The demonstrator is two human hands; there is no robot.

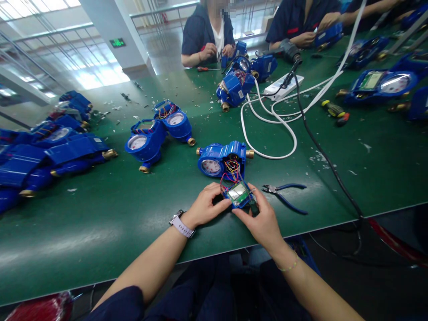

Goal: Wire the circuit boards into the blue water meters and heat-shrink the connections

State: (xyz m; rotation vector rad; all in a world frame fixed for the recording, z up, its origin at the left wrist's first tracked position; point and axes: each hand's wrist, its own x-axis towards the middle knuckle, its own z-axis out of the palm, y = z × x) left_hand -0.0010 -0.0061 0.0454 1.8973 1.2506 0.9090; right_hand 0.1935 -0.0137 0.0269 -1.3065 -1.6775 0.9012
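Grip on display module (238, 194) near front tabletop (133, 214) edge
The left hand (205, 205) and right hand (261, 220) pinch it from 2 sides. Its wires reach the water meter (214, 162) just behind, and pliers (286, 194) lie beside the right hand.

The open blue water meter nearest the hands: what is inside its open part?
Coloured wires show inside the blue water meter and run out to the display module, which the left hand and right hand hold. Parts beneath the wires are hidden.
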